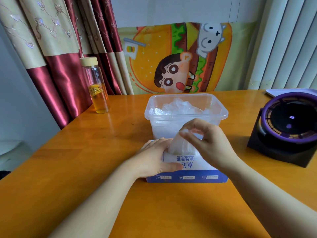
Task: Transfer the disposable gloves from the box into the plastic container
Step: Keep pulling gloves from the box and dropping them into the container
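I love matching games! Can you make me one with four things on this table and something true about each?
Things:
1. bottle
2. plastic container
3. glove box
4. black and purple device

Clues:
A. holds crumpled clear gloves
B. has yellow liquid inside
C. the left hand rests on it
D. stands far right on the table

Pairs: 1-B, 2-A, 3-C, 4-D
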`<state>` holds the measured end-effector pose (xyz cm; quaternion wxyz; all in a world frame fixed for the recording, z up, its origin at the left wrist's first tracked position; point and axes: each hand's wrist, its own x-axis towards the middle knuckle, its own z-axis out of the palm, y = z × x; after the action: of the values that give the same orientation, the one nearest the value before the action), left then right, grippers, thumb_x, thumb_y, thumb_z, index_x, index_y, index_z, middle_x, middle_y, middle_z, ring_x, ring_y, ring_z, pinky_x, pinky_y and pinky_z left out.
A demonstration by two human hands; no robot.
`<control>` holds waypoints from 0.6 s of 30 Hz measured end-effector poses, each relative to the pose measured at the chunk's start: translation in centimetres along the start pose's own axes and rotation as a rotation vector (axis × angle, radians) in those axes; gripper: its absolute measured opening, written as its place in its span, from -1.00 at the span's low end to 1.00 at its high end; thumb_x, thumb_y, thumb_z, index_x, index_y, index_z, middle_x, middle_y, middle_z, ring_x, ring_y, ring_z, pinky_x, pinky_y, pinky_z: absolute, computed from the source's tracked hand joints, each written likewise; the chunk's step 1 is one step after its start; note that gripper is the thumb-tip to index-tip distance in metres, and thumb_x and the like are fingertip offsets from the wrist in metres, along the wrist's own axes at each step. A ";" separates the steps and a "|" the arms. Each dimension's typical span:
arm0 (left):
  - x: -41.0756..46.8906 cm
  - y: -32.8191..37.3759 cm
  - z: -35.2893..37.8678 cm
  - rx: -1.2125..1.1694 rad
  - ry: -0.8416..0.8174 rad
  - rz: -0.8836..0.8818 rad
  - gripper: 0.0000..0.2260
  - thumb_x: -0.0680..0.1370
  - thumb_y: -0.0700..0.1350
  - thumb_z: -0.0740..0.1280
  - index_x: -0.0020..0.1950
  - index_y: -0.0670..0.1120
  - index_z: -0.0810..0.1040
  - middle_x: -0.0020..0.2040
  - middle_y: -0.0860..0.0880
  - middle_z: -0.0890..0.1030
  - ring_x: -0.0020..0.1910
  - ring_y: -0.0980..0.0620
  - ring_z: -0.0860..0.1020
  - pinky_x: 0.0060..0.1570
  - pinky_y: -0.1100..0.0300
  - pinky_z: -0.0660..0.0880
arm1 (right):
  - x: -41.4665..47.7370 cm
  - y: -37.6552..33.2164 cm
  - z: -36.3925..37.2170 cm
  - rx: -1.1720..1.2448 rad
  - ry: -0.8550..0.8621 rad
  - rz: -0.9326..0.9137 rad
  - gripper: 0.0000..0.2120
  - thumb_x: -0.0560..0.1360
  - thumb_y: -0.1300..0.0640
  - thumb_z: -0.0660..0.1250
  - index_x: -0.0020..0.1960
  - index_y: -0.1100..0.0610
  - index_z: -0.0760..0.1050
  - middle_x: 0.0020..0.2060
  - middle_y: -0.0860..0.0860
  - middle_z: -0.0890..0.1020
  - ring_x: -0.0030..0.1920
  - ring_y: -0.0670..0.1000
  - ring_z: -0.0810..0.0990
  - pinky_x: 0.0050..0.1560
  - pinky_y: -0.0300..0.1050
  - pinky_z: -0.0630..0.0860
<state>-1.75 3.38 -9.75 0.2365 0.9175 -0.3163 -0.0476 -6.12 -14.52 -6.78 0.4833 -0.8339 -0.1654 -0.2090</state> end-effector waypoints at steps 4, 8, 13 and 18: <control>0.0 -0.2 0.0 0.012 -0.005 0.005 -0.49 0.41 0.32 0.35 0.30 0.21 0.37 0.11 0.28 0.43 0.17 0.17 0.39 0.22 0.13 0.32 | 0.8 0.3 -0.5 0.004 0.155 0.089 -0.83 0.49 0.10 0.38 -0.24 -0.09 0.52 -0.28 -0.19 0.62 -0.15 -0.17 0.60 -0.20 -0.47 0.37; -0.1 0.3 -0.2 -0.008 -0.007 0.023 -0.52 0.39 0.38 0.30 0.20 0.17 0.42 0.05 0.25 0.50 0.07 0.18 0.46 0.11 0.11 0.40 | 1.2 -0.8 -0.7 -0.026 0.275 -0.015 -0.90 0.49 0.13 0.39 -0.19 -0.01 0.55 -0.24 -0.12 0.62 -0.19 -0.18 0.55 -0.14 -0.39 0.41; -0.2 0.5 -0.2 -0.037 -0.030 -0.005 -0.58 0.41 0.29 0.35 0.16 0.13 0.42 0.13 0.16 0.54 0.10 0.13 0.49 0.13 0.09 0.45 | 3.1 -2.0 -2.1 -0.151 0.224 -0.021 -0.89 0.52 0.08 0.34 -0.02 0.06 0.61 -0.19 -0.26 0.57 -0.19 -0.34 0.50 -0.16 -0.54 0.34; -0.4 0.9 -0.3 -0.066 -0.026 -0.012 -0.59 0.45 0.20 0.40 0.22 0.10 0.42 0.20 0.15 0.54 0.13 0.15 0.51 0.16 0.09 0.47 | 3.2 -1.5 -3.5 -0.264 0.060 0.027 -0.53 0.45 -0.07 0.37 0.32 0.03 0.43 0.12 -0.20 0.48 0.10 -0.21 0.45 0.10 -0.34 0.37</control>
<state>-2.50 3.12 -9.07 0.2622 0.9103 -0.3123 -0.0711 -4.69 -16.61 -2.52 0.3767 -0.8858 -0.1105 -0.2473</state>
